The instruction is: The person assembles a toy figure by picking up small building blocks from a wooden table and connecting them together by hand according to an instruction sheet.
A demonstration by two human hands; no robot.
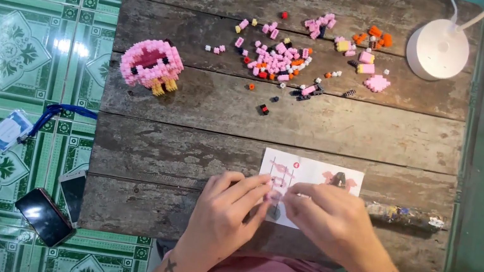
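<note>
Weathered grey planks make up the bench [187, 160], which stands on a green patterned tile floor [13, 44].

At the near edge, the fingers of the left hand [224, 210] and the right hand [332, 217] meet tip to tip over the lower left part of a white instruction sheet [313, 172]. Between those fingertips sits a small pale pink piece [276, 193], pinched from both sides. It is tiny and half covered, so I cannot tell for certain whether it is one brick or several pressed together. The piece lies straight ahead of both thumbs, with neither hand clearly nearer. Its long axis cannot be read at this size.

Both wrists rest low near the bench edge. The forearms come in from the body at an angle, converging towards the sheet, with knuckles up and fingers curled inward.

Just right of the right hand lies a long, clear, crumpled bag [403, 214] on the plank. Well beyond the sheet, towards the far side, a loose scatter of pink bricks [276, 58] spreads across the wood, with orange bricks [375, 36] near a round white lamp base [438, 49]. To the left stands a finished pink brick figure [152, 64] with yellow feet. On the floor lie two phones [45, 215] and a badge on a blue lanyard [57, 111].
</note>
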